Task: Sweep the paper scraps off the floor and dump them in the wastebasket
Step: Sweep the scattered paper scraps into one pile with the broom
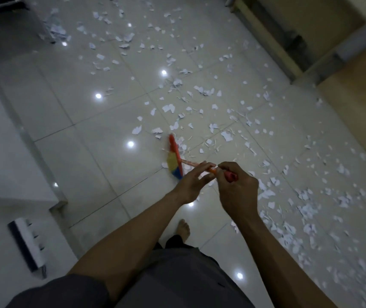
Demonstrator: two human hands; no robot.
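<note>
1. Forearms reach up from six o'clock: right hand grips the broom handle's end, left hand wraps it lower.
2. Paper scraps litter the floor from twelve to four o'clock.
3. They look feather-light; gentle strokes suit.

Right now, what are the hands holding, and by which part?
A broom, by its orange handle: the right hand grips near the top end, the left hand holds just below it.
</note>
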